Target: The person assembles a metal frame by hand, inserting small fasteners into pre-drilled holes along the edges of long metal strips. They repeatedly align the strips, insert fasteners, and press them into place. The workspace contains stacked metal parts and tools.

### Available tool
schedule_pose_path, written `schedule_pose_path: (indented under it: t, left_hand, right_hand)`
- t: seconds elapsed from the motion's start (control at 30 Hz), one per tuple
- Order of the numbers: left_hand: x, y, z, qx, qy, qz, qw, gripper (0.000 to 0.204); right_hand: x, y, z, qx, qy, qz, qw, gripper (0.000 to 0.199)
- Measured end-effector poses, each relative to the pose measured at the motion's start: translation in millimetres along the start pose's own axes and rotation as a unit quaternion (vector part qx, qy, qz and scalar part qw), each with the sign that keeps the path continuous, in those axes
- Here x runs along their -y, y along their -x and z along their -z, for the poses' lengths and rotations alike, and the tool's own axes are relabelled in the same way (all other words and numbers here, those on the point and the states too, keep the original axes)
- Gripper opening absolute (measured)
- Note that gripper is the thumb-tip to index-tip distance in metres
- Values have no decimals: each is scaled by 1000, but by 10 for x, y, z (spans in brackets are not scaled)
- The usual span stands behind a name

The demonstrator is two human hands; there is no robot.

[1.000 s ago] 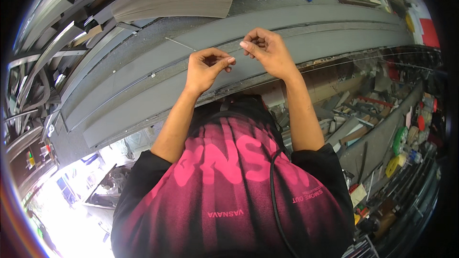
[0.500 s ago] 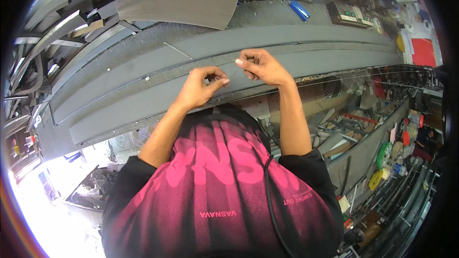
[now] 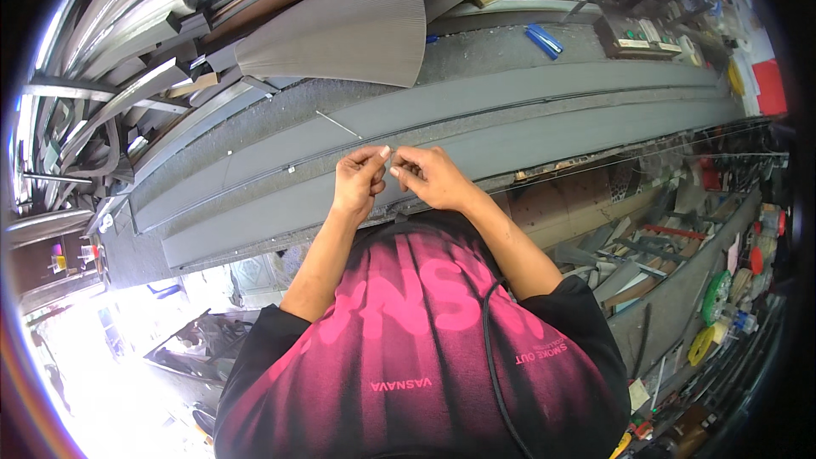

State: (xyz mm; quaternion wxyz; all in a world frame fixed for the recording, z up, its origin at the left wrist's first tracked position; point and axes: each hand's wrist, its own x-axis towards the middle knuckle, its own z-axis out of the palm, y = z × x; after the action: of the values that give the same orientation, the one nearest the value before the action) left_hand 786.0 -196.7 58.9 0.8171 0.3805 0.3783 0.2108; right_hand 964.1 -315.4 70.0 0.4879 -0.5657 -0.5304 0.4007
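Note:
My left hand and my right hand are held close together above the long grey strips, fingertips almost meeting. Each one is pinched, thumb against fingers. Whatever sits in the pinches is too fine to make out here; a thin dark strand showed near the fingers a moment before. Under and beyond the hands run two long flat grey strips, laid side by side along the bench with a dark line between them. A thin pale rod lies slanted on the farther strip, just past my left hand.
A grey pleated sheet fans out at the back, beside stacked metal profiles. A blue tool and a box with green buttons stand far right. At lower right, a long bin holds offcuts.
My hands have come together, the right one moving left and nearer to me. The thin strand seen by the fingers no longer shows. The whole view has shifted slightly.

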Motion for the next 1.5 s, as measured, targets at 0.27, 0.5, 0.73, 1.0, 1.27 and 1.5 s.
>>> schedule_pose_path:
  t: [0.27, 0.5, 0.73, 1.0, 1.27, 1.5]
  left_hand:
    - [-114, 6, 3, 91, -421, -216, 876, 11]
    - [-97, -29, -100, 56, -297, -131, 944, 15]
    - [-79, 23, -27, 40, -155, -23, 987, 16]
    - [-220, 35, 47, 32, -296, 37, 954, 19]
    - [-300, 20, -6, -4, -423, 2, 906, 19]
    - [-133, 197, -206, -57, -489, -166, 854, 15]
  right_hand:
    - [-116, 3, 208, -28, -78, -69, 994, 20]
    - [-168, -6, 151, -35, -240, -102, 965, 20]
    - [-267, -29, 115, -48, -158, -59, 984, 14]
    - [-41, -70, 42, -151, 139, 181, 962, 18]
    - [-69, -41, 84, -86, 159, 173, 968, 18]
    - [-213, -1, 2, -104, -65, -19, 992, 12]
